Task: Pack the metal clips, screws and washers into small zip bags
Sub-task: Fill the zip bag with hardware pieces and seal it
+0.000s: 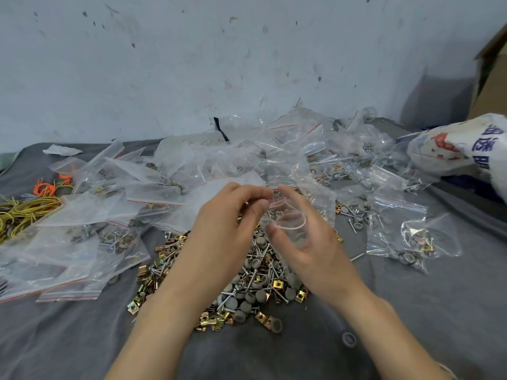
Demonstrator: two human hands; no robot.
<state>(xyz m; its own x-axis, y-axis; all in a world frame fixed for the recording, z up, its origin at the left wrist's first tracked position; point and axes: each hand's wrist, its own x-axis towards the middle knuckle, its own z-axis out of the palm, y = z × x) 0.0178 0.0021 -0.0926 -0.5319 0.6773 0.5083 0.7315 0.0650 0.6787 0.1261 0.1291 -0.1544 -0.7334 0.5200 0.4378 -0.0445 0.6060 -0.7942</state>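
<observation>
— Left grip (233, 212), how does it sit?
— Forearm angled inward, fingertips pinched on the rim of the small zip bag (290, 229).
— And the right grip (304, 237)?
— Palm turned inward, cupping that bag, thumb against its open mouth. The hardware pile (247, 283) lies heaped directly beneath both.

Right hand (304, 237) motion-blurred; zip bag (290, 229) in it smeared, contents unreadable. Left hand (233, 212) fingertips hide whatever they pinch. Forearms (170, 297) cover middle of hardware pile (247, 286). Printed sack (461, 149), cardboard box (491, 78) cut by right edge; rubber bands (24, 209) by left.
</observation>
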